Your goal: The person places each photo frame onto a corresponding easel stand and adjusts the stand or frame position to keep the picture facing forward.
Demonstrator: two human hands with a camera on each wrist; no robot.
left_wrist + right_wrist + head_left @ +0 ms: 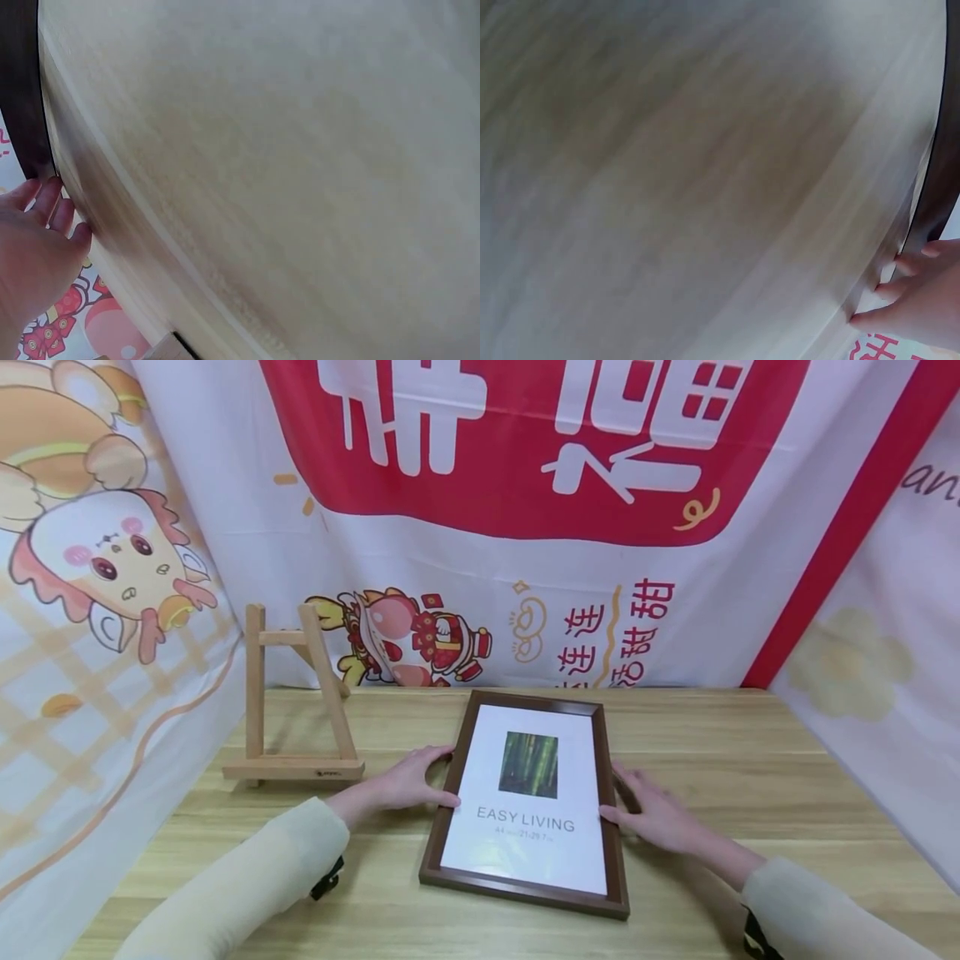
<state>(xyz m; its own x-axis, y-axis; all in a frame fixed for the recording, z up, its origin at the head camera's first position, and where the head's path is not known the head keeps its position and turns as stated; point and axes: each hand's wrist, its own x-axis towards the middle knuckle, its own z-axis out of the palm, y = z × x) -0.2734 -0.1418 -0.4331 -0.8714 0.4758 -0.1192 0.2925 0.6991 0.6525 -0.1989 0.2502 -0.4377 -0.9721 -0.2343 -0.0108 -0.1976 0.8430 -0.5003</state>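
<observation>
While the frame (527,802) lies face up between them, the left hand (405,783) and right hand (660,816) grip its opposite long sides, thumbs on top.

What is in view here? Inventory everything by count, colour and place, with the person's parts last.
Picture frame: one, dark brown, between the hands
Insert sheet: one, white with a green picture and "EASY LIVING", inside the frame
Easel: one, light wood, standing left of the frame
Table: one, light wood-grain, underneath
Printed cloth: number of pieces unclear, white with coloured prints, behind and at both sides
Straps: two, black, by the cuffs
Sleeves: two, cream, on the arms
Left hand: one, bare, holding the frame's left edge
Right hand: one, bare, holding its right edge
</observation>
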